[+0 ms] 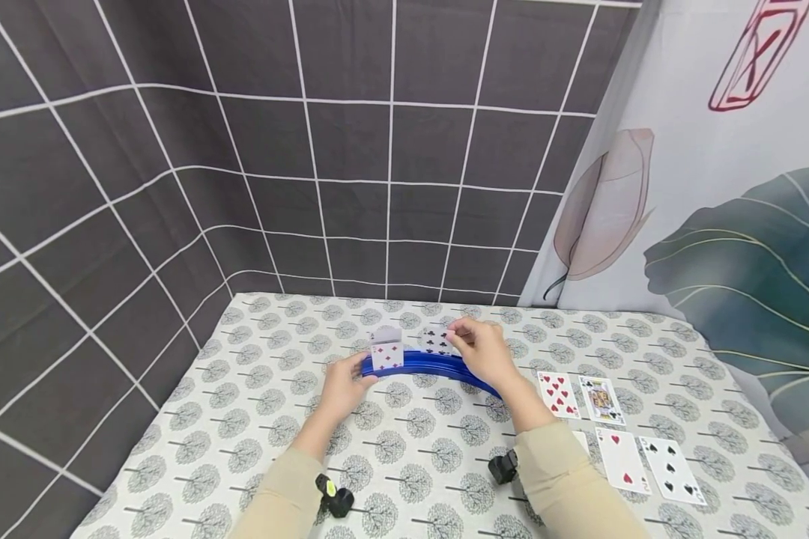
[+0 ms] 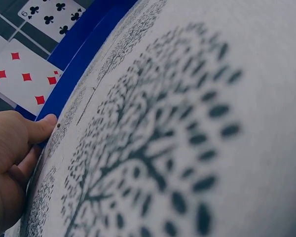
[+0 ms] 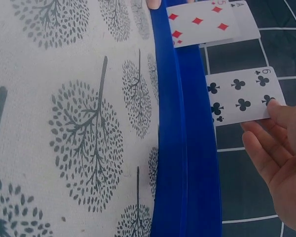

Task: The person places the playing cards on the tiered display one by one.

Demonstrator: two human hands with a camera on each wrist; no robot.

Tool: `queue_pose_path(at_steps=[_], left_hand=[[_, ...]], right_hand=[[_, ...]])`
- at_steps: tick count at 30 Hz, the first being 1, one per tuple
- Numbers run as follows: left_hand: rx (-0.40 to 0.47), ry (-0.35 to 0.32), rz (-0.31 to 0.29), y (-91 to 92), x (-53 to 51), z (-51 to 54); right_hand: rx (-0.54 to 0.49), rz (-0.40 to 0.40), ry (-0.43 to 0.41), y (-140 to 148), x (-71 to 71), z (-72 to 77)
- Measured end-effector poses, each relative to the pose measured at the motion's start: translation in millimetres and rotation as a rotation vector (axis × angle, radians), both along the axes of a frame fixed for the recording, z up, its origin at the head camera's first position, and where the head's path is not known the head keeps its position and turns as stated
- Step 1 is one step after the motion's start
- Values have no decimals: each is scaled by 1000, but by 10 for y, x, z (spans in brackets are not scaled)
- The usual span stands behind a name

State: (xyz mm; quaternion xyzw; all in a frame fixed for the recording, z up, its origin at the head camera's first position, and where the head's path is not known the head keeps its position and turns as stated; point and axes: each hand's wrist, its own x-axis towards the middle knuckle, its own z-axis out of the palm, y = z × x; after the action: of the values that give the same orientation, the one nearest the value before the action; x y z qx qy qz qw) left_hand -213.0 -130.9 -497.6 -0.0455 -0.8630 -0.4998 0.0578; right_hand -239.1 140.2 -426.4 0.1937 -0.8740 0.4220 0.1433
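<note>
A curved blue card holder (image 1: 421, 363) lies on the patterned cloth. Near its left end stand a five of diamonds (image 1: 387, 356) in front and another card (image 3: 246, 22) marked A behind it. My left hand (image 1: 341, 388) grips the holder's left end, thumb at the near side (image 2: 10, 163). The six of clubs (image 3: 242, 96) is pinched at its edge between thumb and fingers of my right hand (image 1: 487, 353), upright at the holder's far side. Whether its lower edge sits in a slot, I cannot tell.
Face-up cards lie at the right: a heart card (image 1: 558, 394), a face card (image 1: 601, 400), a two of hearts (image 1: 622, 460), a five of spades (image 1: 672, 469) and one partly under the right forearm. A dark tiled cloth (image 1: 350, 142) hangs behind the table.
</note>
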Motion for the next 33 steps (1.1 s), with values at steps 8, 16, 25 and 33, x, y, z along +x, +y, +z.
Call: queue_pose_path(at_steps=[8,16,25,33], left_hand=[[-9,3,-2,-3,-18,-24],[-3,-6,0,-8,-19,-22],[14,-8,-2,-7,-33,-28],[20,-8,-6,-3,-16,-19]], right_hand=[[-53,28,-12,41,-4,-19],[-45,26,-53,201,47,-44],[-11,-7,-66,386,75,-73],[31,-14,-53,537,122,-78]])
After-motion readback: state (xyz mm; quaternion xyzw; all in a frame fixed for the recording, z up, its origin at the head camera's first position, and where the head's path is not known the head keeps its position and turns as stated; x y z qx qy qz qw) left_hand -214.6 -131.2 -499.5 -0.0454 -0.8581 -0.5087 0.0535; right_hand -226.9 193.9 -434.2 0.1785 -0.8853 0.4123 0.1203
